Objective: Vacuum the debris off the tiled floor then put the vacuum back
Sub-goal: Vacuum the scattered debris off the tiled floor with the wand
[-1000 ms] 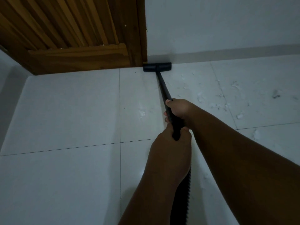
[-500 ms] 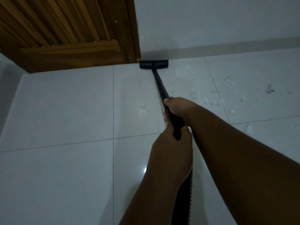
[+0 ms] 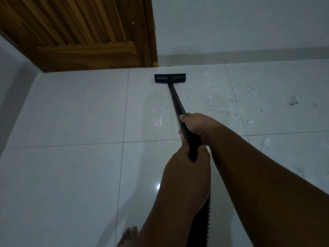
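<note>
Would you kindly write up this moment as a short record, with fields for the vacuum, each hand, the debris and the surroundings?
vacuum head: black, flat on the tiled floor, short of the skirting, near the wooden door
wand: black, slanting back from the head
right hand: grips the wand, farther forward
left hand: grips the wand's end, above the ribbed hose
debris: pale and dark bits, mostly right of the wand
also: bare foot at bottom edge

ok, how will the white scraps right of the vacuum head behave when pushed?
The white scraps look thin and flat, so probably very light, apt to scatter before the vacuum head. The glossy tiled floor likely lets them slide.
</note>
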